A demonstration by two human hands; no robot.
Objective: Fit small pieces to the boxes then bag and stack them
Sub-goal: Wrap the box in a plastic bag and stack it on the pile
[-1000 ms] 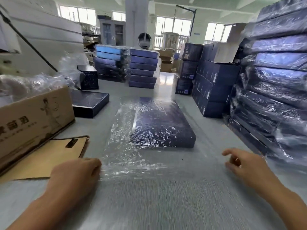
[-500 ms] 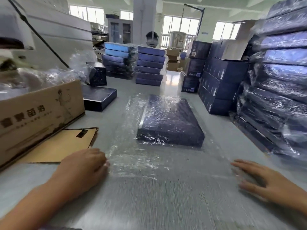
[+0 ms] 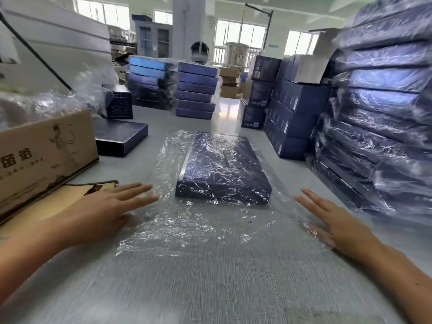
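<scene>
Plastic, thin and crinkly, covers the flat dark blue box (image 3: 223, 167) in the middle of your grey table (image 3: 210, 288). The clear bag (image 3: 187, 228) is wider than the box and lies shiny and wrinkled in front of it. Your left hand (image 3: 105, 206) lies flat with straight fingers, its tips touching the bag's left edge. Your right hand (image 3: 334, 220) is flat too, fingers spread, resting on the bag's right edge. Neither hand grips anything. At your right stands a tall stack of bagged boxes (image 3: 383, 127). At your left sits a brown cardboard carton (image 3: 44, 155).
</scene>
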